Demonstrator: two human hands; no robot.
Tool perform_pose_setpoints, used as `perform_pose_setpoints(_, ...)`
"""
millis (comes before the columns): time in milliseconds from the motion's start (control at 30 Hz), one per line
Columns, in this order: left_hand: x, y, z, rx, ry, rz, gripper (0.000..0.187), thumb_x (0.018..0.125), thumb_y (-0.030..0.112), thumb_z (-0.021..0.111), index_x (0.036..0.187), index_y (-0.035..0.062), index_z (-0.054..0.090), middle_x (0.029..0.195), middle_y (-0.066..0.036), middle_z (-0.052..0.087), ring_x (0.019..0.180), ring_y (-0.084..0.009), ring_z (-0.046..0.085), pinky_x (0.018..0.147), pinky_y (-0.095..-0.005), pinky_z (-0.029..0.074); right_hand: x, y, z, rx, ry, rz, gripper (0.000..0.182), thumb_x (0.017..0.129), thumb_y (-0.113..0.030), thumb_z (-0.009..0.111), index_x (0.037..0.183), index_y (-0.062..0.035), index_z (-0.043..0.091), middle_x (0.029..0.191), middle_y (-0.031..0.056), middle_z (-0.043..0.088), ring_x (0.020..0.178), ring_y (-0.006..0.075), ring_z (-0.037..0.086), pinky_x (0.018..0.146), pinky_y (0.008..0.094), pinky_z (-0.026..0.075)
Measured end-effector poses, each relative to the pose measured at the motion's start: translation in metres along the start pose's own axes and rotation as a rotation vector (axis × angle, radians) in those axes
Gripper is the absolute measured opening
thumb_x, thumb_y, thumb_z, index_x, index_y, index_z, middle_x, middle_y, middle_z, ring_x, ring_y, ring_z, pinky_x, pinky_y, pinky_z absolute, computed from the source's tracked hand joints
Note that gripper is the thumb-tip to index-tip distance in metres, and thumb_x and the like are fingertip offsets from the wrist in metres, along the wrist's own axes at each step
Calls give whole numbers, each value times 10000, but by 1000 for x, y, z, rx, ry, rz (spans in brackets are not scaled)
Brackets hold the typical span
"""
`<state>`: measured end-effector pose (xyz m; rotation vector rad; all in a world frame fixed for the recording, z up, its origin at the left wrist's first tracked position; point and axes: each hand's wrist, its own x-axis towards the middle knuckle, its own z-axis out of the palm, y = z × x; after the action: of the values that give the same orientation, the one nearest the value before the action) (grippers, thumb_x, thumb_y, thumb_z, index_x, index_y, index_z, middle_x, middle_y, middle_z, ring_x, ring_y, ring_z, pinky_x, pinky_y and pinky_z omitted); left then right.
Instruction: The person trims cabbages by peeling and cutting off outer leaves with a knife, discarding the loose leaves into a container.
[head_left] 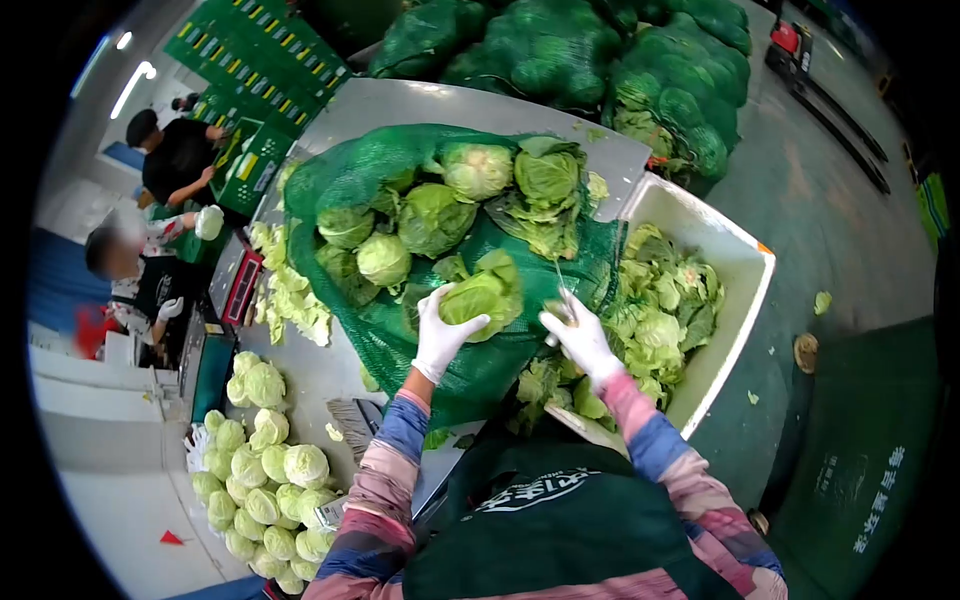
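Note:
My left hand (pixel 445 335), in a white glove, grips a leafy green cabbage (pixel 488 298) over the green mesh sack. In my gloved right hand (pixel 583 338) is a knife (pixel 560 276), its thin blade pointing up and away from me; its handle is mostly hidden by my fingers. The blade is just right of the cabbage, apart from it. Beyond my hands, several more cabbages (pixel 436 219) lie on the opened green mesh sack (pixel 480 372), some with loose outer leaves.
At my right stands a white foam bin (pixel 728 330) of trimmed leaves. Trimmed cabbages (pixel 262 505) are piled at the lower left, near a brush (pixel 352 422). Full mesh sacks (pixel 535 45) stand behind the metal table (pixel 400 105). Two co-workers (pixel 180 150) are at the left.

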<state>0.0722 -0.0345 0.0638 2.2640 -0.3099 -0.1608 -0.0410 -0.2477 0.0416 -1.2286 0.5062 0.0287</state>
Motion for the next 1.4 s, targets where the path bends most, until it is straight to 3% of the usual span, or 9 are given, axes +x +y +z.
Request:
perform_pose_setpoints(167, -13, 32, 51, 16, -58, 315, 768, 589, 219, 870, 1213, 7, 477, 1128, -145, 459, 1102, -302, 451, 990, -366, 381, 20, -14, -12, -99, 63, 20, 648, 818, -331, 714, 1306, 30, 487, 771, 9, 610, 533, 53, 498, 471, 192, 405)
perform_pose_setpoints(367, -26, 17, 67, 221, -354, 226, 878, 589, 372, 847, 1240, -40, 425, 1166, -214, 494, 1098, -352, 471, 979, -413, 387, 12, 33, -8, -278, 185, -34, 395, 809, -279, 707, 1051, 21, 622, 761, 76, 644, 722, 138, 590, 661, 298, 484)
perform_pose_setpoints(533, -19, 9, 63, 280, -471, 256, 904, 557, 374, 856, 1235, -49, 431, 1144, -208, 502, 1049, -383, 478, 954, -435, 395, 12, 36, 10, -771, 297, -385, 183, 810, -193, 629, 938, -82, 559, 819, 152, 647, 722, 368, 624, 626, 440, 500)
perform_pose_setpoints(667, -25, 4, 64, 174, -369, 399, 906, 563, 374, 859, 1241, -45, 429, 1168, -208, 510, 1095, -376, 471, 978, -410, 388, 28, 58, -11, -914, 422, -398, 182, 829, -182, 598, 959, -110, 493, 813, 130, 640, 692, 355, 633, 623, 447, 508)
perform_pose_setpoints(733, -27, -1, 55, 170, -334, 419, 860, 596, 347, 861, 1250, -5, 428, 1161, -204, 528, 1091, -340, 512, 962, -409, 408, 43, 79, -39, -1026, 329, -29, 336, 819, -203, 619, 1125, -130, 500, 827, 156, 640, 752, 368, 636, 730, 454, 508)
perform_pose_setpoints(900, -31, -7, 30, 64, -366, 191, 869, 613, 348, 846, 1261, -15, 395, 1171, -222, 520, 1091, -350, 527, 951, -398, 432, -7, 83, -58, -1063, 444, -78, 572, 754, -204, 714, 1225, -22, 445, 1231, 178, 459, 938, 381, 596, 776, 428, 510)
perform_pose_setpoints(1033, -32, -7, 40, 195, -317, 230, 863, 608, 341, 824, 1252, -30, 386, 1159, -224, 506, 1091, -376, 503, 963, -411, 413, -37, 51, -14, -944, 194, -320, 264, 897, -234, 559, 1087, -57, 515, 952, 122, 561, 694, 289, 605, 635, 390, 516)
perform_pose_setpoints(1133, -32, -8, 45, 202, -298, 207, 873, 600, 364, 830, 1246, -22, 388, 1162, -220, 495, 1099, -382, 485, 968, -421, 399, -38, 62, 1, -907, 104, -161, 334, 906, -308, 543, 1063, -13, 558, 778, 205, 647, 739, 385, 631, 680, 445, 501)
perform_pose_setpoints(1400, -38, -14, 42, 115, -230, 248, 847, 602, 343, 851, 1223, -20, 403, 1149, -210, 483, 1079, -379, 477, 949, -425, 399, -30, 69, 21, -893, -37, -106, 337, 930, -304, 477, 958, 24, 548, 830, 280, 627, 811, 445, 601, 727, 497, 468)
